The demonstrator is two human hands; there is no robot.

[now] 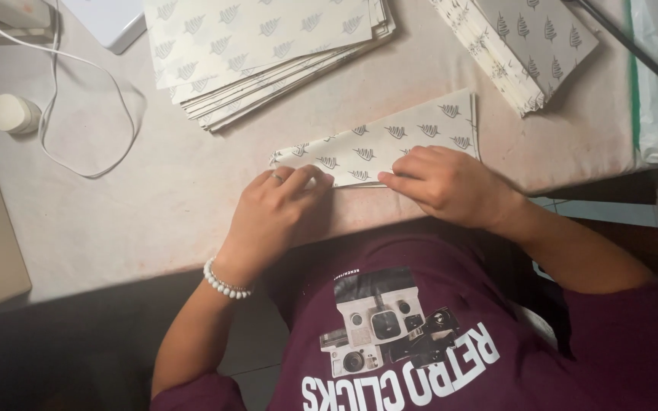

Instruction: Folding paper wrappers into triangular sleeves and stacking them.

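Both hands (283, 199) (439, 183) on folded sheet (390, 141)

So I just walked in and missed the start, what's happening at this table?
A person presses both hands on a folded patterned paper sheet at the table's near edge. The left hand and right hand hold it flat along its lower fold. A big stack of patterned sheets lies beyond, a smaller stack to the right.

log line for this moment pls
left hand pressing folded leaf-print paper | right hand pressing same sheet | paper flat on table | stack of printed sheets behind
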